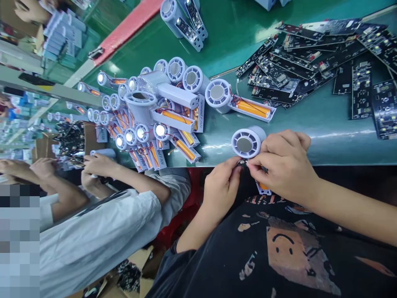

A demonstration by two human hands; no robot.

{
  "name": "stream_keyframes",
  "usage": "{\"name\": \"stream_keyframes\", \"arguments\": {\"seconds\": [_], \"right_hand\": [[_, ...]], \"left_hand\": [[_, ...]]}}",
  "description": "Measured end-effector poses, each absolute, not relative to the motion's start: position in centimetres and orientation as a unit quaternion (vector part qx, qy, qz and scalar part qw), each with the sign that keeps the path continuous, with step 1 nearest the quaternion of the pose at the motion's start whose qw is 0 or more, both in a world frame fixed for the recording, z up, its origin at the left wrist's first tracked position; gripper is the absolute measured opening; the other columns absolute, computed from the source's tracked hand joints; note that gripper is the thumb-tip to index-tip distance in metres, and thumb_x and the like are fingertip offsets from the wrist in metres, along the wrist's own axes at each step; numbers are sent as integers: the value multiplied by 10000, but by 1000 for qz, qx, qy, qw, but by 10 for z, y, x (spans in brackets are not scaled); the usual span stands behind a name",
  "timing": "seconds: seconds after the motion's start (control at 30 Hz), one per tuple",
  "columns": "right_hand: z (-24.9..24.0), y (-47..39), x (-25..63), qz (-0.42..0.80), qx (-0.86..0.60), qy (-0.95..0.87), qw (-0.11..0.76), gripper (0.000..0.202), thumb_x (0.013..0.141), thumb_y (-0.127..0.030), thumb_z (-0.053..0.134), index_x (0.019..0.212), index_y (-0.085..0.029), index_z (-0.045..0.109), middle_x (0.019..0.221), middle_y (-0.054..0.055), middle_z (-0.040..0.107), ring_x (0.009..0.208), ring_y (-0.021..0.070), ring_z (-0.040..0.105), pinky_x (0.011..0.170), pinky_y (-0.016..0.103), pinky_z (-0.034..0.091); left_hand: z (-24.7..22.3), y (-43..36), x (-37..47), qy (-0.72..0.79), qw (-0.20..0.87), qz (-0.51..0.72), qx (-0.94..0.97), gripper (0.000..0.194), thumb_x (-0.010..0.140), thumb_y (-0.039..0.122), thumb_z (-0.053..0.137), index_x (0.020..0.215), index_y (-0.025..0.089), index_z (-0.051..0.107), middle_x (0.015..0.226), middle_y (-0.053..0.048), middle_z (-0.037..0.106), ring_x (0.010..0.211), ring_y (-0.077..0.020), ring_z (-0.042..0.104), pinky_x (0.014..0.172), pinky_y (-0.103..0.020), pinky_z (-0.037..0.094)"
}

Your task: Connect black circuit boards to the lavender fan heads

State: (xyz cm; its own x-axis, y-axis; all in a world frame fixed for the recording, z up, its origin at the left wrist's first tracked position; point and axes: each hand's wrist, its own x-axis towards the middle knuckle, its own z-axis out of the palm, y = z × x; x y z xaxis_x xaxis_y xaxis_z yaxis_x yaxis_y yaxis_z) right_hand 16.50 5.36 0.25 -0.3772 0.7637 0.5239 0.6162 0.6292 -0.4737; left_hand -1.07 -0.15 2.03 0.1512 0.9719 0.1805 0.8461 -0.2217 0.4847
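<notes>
At the near edge of the green table, a white handheld fan unit point(247, 142) lies with its round head on the surface. Its handle, with an orange battery point(263, 187), hangs past the edge. My right hand point(283, 165) is wrapped round the handle, its thumb and index finger pinched by the fan head. My left hand point(221, 184) pinches a small dark part point(242, 162) just below the head, and the fingertips of both hands nearly meet there. The fingers hide most of the handle and the part's shape.
Many fan units point(175, 118) are piled left of my hands, with one open unit point(252, 108) nearer. Black circuit boards point(297, 62) are heaped at the upper right. A co-worker's arm point(133, 178) and other people's hands are at the left.
</notes>
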Motion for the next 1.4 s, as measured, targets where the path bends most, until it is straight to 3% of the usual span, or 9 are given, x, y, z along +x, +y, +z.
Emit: {"name": "stream_keyframes", "arguments": {"seconds": [0.53,0.9,1.13,1.4], "right_hand": [[8,49,161,18,-397,-867,301,280,895,-175,643,636,-225,547,785,37,577,856,231,445,750,408,238],[8,54,166,62,-418,-856,298,303,911,-201,602,614,-219,546,764,47,548,861,242,445,714,405,220],[7,58,172,104,-442,-839,301,331,923,-255,589,597,-214,550,752,43,556,881,243,484,733,420,249],[0,56,178,100,-423,-840,326,349,983,-286,568,644,-220,615,772,41,585,896,237,489,740,419,246]], "left_hand": [[27,-1,-7,599,131,228,757,198,941,88,554,1107,143,646,1011,-60,775,949,-159,734,843,-278,602],[32,2,1,601,124,226,756,181,929,127,573,1092,165,643,1011,-44,766,930,-157,717,830,-278,584],[29,4,5,595,183,249,742,256,888,135,584,1140,180,601,1043,-59,745,970,-184,708,849,-323,586],[26,6,10,600,197,261,730,209,895,131,576,1098,180,595,1019,-64,734,988,-203,710,849,-345,590]]}}
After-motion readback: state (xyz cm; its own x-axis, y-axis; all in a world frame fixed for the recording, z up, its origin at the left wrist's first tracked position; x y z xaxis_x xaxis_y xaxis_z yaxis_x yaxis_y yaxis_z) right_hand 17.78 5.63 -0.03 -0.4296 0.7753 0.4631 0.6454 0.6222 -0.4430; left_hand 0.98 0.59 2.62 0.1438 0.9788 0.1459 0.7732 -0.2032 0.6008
